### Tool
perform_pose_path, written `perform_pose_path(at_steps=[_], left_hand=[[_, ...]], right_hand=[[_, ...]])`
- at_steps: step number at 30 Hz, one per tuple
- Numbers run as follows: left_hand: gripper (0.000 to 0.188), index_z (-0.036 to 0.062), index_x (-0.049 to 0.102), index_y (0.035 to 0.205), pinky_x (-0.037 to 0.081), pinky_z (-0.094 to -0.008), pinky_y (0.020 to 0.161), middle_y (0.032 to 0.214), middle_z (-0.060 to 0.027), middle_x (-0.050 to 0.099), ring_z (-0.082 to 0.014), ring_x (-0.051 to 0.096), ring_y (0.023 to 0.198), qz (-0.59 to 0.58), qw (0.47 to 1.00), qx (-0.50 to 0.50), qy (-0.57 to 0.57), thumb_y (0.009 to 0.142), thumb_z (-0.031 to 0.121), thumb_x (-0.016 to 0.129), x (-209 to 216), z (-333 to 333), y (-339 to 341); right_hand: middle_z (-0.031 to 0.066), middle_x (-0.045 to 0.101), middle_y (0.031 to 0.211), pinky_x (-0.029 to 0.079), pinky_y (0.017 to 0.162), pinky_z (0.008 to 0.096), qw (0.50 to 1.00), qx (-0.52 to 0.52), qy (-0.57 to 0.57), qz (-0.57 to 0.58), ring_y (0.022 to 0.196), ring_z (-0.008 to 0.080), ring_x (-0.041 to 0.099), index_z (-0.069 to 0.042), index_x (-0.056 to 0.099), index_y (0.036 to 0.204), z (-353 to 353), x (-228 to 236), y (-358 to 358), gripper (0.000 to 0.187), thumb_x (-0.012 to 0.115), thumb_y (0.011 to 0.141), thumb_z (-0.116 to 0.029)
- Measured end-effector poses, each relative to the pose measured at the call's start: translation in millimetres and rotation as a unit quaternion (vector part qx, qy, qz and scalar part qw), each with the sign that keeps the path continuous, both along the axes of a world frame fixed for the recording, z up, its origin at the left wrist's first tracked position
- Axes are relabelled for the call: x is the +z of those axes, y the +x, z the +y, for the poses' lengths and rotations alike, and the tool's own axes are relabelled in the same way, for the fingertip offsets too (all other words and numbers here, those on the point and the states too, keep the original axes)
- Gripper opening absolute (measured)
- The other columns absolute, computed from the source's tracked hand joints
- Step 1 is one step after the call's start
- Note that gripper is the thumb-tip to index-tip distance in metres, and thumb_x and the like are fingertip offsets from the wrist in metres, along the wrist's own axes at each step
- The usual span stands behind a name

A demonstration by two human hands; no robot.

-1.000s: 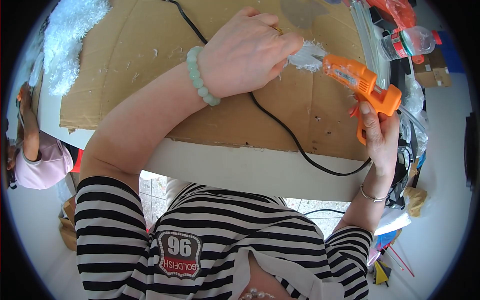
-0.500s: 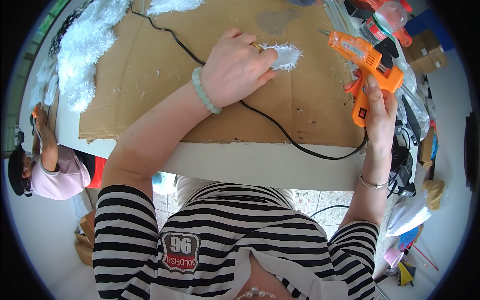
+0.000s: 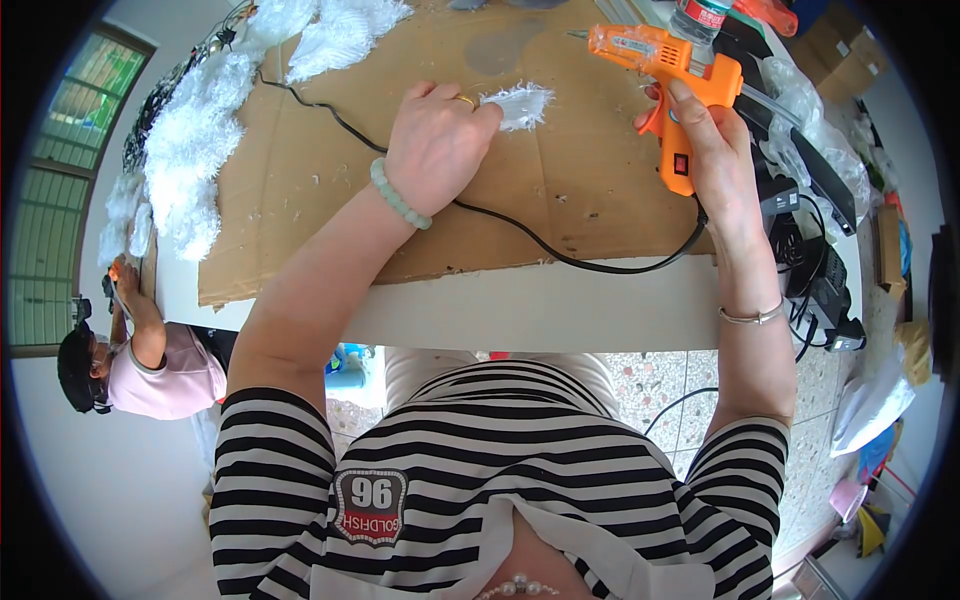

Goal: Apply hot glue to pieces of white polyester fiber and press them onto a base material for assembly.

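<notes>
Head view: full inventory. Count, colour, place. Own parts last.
table: 1, white, centre
cardboard: 1, brown, on table
fluffy piece: 1, white, mid-cardboard
glue gun: 1, orange, upper right
glue-gun cord: 1, black, across cardboard
fluffy material: several, white, upper left
bottle: 1, clear, top right
plastic wrap: count unclear, clear, right
electrical gear: count unclear, black, right
window: 1, green, left
co-worker: 1, pink top, left
clutter: uncountable, mixed, lower right
shirt: 1, black-and-white, bottom
left hand: 1, pale-green bracelet, by fluffy piece
right hand: 1, silver bangle, on glue gun
</notes>
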State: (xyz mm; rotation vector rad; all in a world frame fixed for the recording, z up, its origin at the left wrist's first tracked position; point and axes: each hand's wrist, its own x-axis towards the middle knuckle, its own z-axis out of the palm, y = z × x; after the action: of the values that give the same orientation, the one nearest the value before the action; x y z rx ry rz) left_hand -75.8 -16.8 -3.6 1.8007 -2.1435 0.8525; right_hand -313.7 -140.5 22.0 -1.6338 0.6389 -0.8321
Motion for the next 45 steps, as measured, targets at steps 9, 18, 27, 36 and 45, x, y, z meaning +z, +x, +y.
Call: perform_pose_path(at_steps=[9, 18, 27, 36, 45], left_hand=[[0.009, 0.0085, 0.054, 0.061, 0.043, -0.0373, 0.066, 0.052, -0.0073, 0.053, -0.0261, 0.057, 0.063, 0.061, 0.998, -0.007, -0.024, 0.066, 0.005, 0.061, 1.9, -8.8, 2.2], [0.013, 0.0097, 0.059, 0.073, 0.045, -0.0409, 0.066, 0.054, -0.0070, 0.057, -0.0270, 0.057, 0.061, 0.291, 0.956, 0.042, 0.010, 0.071, 0.019, 0.067, 11.1, -5.6, 3.2], [0.018, 0.0098, 0.060, 0.072, 0.043, -0.0392, 0.064, 0.056, -0.0060, 0.058, -0.0258, 0.058, 0.063, 0.050, 0.998, 0.043, -0.001, 0.071, 0.025, 0.070, 1.4, -17.6, -4.0], [0.024, 0.0124, 0.057, 0.093, 0.046, -0.0390, 0.067, 0.072, -0.0067, 0.061, -0.0272, 0.056, 0.072, 0.163, 0.982, 0.068, 0.064, 0.071, 0.005, 0.064, 15.8, -17.7, -2.8], [0.054, 0.0184, 0.058, 0.119, 0.044, -0.0407, 0.088, 0.128, -0.0020, 0.052, -0.0260, 0.044, 0.120, -0.005, 0.987, -0.067, 0.147, 0.068, -0.001, 0.063, 27.9, -33.8, -4.2]], right_hand=[[0.0021, 0.065, 0.080, 0.039, 0.064, 0.0192, 1.000, 0.004, 0.004, 0.016, 0.073, 0.0043, 0.050, 0.000, 0.060, 0.108, 6.0, 6.7, -0.5, 0.041, 0.049, 0.094, -0.038], [0.0008, 0.064, 0.079, 0.039, 0.064, 0.0186, 1.000, 0.004, 0.002, 0.010, 0.072, 0.0035, 0.050, -0.001, 0.059, 0.110, 5.3, 6.1, -2.2, 0.042, 0.049, 0.094, -0.038], [0.0011, 0.065, 0.081, 0.040, 0.068, 0.0194, 1.000, 0.008, -0.004, 0.030, 0.077, 0.0042, 0.052, -0.001, 0.059, 0.111, 4.2, 3.7, -0.9, 0.042, 0.049, 0.094, -0.038], [0.0025, 0.065, 0.084, 0.042, 0.070, 0.0201, 1.000, 0.001, -0.013, -0.007, 0.081, 0.0058, 0.054, 0.000, 0.058, 0.111, 1.3, 2.3, -2.5, 0.042, 0.049, 0.094, -0.038], [0.0056, 0.062, 0.100, 0.052, 0.072, 0.0261, 0.977, -0.145, 0.066, -0.140, 0.082, 0.0135, 0.063, -0.001, 0.055, 0.116, -10.6, 8.0, -7.5, 0.037, 0.047, 0.095, -0.031]])
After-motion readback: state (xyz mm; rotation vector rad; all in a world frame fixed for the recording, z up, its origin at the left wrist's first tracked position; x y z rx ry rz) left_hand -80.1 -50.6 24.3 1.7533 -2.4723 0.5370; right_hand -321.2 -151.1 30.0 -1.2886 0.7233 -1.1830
